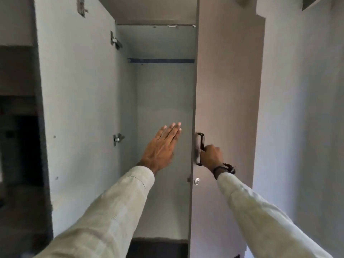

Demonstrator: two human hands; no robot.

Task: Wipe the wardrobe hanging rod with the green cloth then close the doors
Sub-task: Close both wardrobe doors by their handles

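Note:
The wardrobe stands in front of me with its grey inside showing. A dark hanging rod (161, 60) runs across the upper back. The left door (74, 101) is swung wide open, its inner face towards me. The right door (225, 101) is partly open. My right hand (211, 157) is closed round that door's black handle (200, 144). My left hand (162, 148) is flat, fingers together and stretched out, in front of the wardrobe's opening, holding nothing. No green cloth is in view.
Hinges (115, 41) sit on the left door's inner edge, a second hinge (118, 139) lower down. A round lock (197, 181) is under the handle. A pale wall (301, 127) is to the right, a dark area (16, 127) to the left.

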